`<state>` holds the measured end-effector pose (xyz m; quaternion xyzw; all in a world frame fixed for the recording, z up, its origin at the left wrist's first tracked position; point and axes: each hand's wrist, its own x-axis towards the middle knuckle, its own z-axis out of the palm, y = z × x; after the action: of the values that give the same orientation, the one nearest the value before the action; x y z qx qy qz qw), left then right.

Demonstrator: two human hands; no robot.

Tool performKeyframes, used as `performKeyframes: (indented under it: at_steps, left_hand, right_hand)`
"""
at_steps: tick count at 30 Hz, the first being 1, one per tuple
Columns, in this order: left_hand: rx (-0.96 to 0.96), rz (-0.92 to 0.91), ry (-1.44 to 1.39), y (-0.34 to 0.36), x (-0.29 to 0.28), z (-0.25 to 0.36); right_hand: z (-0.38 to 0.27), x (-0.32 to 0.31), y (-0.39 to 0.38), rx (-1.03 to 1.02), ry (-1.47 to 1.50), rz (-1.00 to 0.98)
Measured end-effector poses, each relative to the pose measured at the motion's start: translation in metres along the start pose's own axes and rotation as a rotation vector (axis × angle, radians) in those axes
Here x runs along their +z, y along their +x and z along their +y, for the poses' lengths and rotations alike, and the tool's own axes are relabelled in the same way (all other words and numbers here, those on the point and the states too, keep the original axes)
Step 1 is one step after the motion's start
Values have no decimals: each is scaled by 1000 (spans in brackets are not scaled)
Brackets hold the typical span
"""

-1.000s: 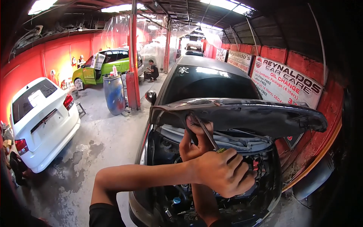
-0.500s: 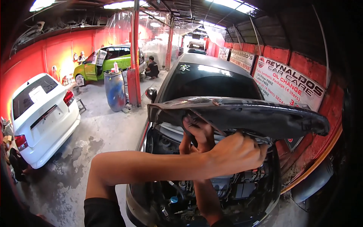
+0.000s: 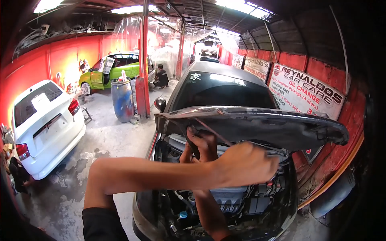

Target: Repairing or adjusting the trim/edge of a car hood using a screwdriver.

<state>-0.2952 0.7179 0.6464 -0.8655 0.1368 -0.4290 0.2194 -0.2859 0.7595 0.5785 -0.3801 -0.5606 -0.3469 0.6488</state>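
The dark hood (image 3: 265, 126) of a dark car stands raised above its engine bay (image 3: 229, 201). My left forearm crosses over my right one. Beneath the hood, my left hand (image 3: 247, 164) is closed in a fist, smeared a little by motion; what it grips is hidden. My right hand (image 3: 202, 143) reaches up to the hood's underside near its left part, its fingers closed around a dark strip-like piece (image 3: 193, 145). A thin brownish rod or cord (image 3: 213, 131) slants from the hood's underside down toward my left hand.
At left stand a white car (image 3: 48, 124) and a blue drum (image 3: 123, 100) beside a red post (image 3: 142, 94). Farther back are a green car (image 3: 114, 66) and a crouching person (image 3: 162, 76). Sign boards (image 3: 307, 90) line the right wall. A blue cap (image 3: 183, 215) shows in the engine bay.
Both my hands have shifted a little to the left, and my left elbow with them. The hood stays raised at about the same height.
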Motion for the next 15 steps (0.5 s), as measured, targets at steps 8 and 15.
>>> performKeyframes:
  at_steps: [8, 15]
  left_hand:
    - [282, 119, 45, -63, -12, -5]
    - [-143, 46, 22, 17, -28, -13]
  right_hand:
    - [-3, 12, -8, 16, -25, 15]
    - [-11, 1, -8, 96, -14, -26]
